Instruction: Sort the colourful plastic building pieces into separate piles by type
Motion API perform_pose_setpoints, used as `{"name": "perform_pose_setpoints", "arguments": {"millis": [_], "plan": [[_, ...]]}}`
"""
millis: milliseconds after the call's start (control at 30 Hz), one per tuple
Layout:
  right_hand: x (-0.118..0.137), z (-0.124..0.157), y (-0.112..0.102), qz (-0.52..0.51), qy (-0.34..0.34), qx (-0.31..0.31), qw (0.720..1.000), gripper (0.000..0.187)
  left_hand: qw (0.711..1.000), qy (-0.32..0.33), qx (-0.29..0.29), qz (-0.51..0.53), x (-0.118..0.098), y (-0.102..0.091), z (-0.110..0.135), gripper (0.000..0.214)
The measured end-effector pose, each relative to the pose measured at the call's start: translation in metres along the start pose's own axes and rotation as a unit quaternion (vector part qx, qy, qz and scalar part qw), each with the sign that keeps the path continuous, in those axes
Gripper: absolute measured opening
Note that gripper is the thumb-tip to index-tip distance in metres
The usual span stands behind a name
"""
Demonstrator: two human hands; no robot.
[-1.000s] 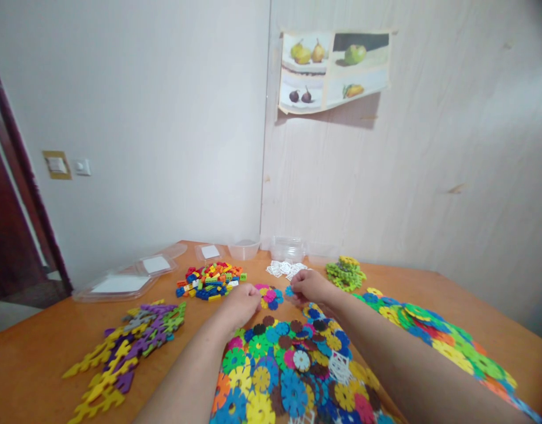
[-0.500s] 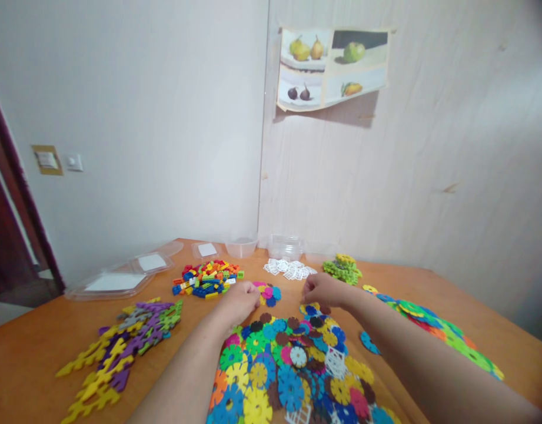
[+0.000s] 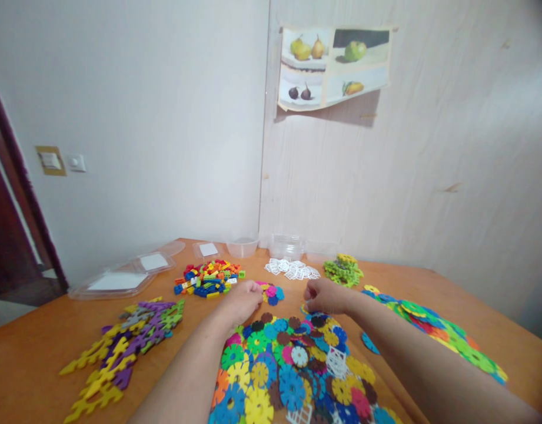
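Observation:
My left hand [image 3: 243, 301] is closed, its fingertips beside a small cluster of pink, yellow and blue notched plastic discs [image 3: 273, 294]. Whether a piece is between those fingers is hidden. Over the far edge of a big pile of colourful notched discs [image 3: 292, 387], my right hand [image 3: 327, 296] has its fingers curled down and pressed together. It covers some discs there, and what it grips cannot be made out. Two white lattice pieces, one of them a white lattice [image 3: 336, 363], lie among the discs in the pile.
Building bricks [image 3: 209, 278] and interlocking puzzle-like pieces [image 3: 140, 333] lie to the left. White frames [image 3: 292, 269] and green pieces [image 3: 342, 271] are farther back. Larger discs [image 3: 434, 324] spread along the right. Clear tubs [image 3: 286, 247] and lids [image 3: 116, 282] line the back near the wall.
My right hand has lowered slightly onto the discs at the pile's far edge, covering more of them. My left hand stays almost in place beside the small cluster.

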State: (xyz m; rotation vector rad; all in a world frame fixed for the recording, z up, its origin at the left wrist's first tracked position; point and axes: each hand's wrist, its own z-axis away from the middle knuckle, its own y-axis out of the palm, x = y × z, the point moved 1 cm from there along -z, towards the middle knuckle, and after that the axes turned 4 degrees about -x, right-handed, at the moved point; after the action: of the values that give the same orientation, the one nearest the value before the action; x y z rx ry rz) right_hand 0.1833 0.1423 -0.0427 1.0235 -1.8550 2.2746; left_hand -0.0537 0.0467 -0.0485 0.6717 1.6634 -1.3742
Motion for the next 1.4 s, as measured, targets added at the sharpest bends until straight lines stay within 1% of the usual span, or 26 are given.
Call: {"name": "perform_pose_setpoints", "arguments": {"millis": [233, 333, 467, 567, 633, 767, 867, 933, 1033, 1133, 1233, 1300, 1400], "plan": [[0.000, 0.003, -0.002, -0.008, -0.013, 0.000, 1.000, 0.028, 1.000, -0.008, 0.007, -0.011, -0.007, -0.002, 0.006, 0.025], [0.003, 0.004, -0.003, -0.034, -0.003, 0.006, 0.999, 0.025, 1.000, -0.016, 0.005, -0.011, -0.009, -0.003, 0.008, 0.024], [0.013, 0.004, -0.003, -0.097, 0.025, 0.016, 0.995, 0.015, 1.000, -0.011, -0.003, -0.006, -0.010, -0.003, 0.007, 0.021], [0.024, 0.001, -0.002, -0.156, 0.039, -0.008, 0.987, 0.010, 1.000, -0.009, -0.011, -0.007, -0.010, -0.003, 0.007, 0.020], [0.032, -0.004, 0.003, -0.194, 0.043, -0.032, 0.980, 0.009, 1.000, -0.008, -0.012, -0.002, -0.010, -0.002, 0.007, 0.021], [0.047, -0.020, 0.021, -0.257, 0.049, -0.071, 0.963, 0.011, 1.000, -0.002, -0.010, 0.006, -0.009, -0.002, 0.007, 0.021], [0.054, -0.028, 0.031, -0.280, 0.055, -0.099, 0.953, 0.011, 1.000, -0.003, -0.012, 0.007, -0.008, -0.003, 0.007, 0.022], [0.053, -0.028, 0.031, -0.278, 0.060, -0.111, 0.952, 0.012, 1.000, -0.005, -0.013, 0.007, -0.008, -0.002, 0.007, 0.023], [0.044, -0.021, 0.021, -0.245, 0.063, -0.108, 0.961, 0.012, 1.000, -0.009, -0.008, 0.004, -0.007, -0.002, 0.005, 0.022], [0.029, -0.009, 0.006, -0.192, 0.060, -0.074, 0.977, 0.010, 1.000, -0.015, -0.006, -0.003, -0.005, -0.001, 0.003, 0.024], [0.018, 0.001, -0.003, -0.142, 0.055, -0.015, 0.988, 0.012, 1.000, -0.014, -0.006, -0.010, -0.003, -0.002, 0.001, 0.025], [0.013, 0.005, -0.005, -0.114, 0.047, 0.013, 0.992, 0.016, 1.000, -0.015, -0.006, -0.009, -0.002, -0.002, 0.001, 0.024], [0.010, 0.006, -0.003, -0.079, 0.027, 0.018, 0.996, 0.022, 1.000, -0.013, -0.006, 0.000, -0.002, -0.002, 0.000, 0.022]]}}
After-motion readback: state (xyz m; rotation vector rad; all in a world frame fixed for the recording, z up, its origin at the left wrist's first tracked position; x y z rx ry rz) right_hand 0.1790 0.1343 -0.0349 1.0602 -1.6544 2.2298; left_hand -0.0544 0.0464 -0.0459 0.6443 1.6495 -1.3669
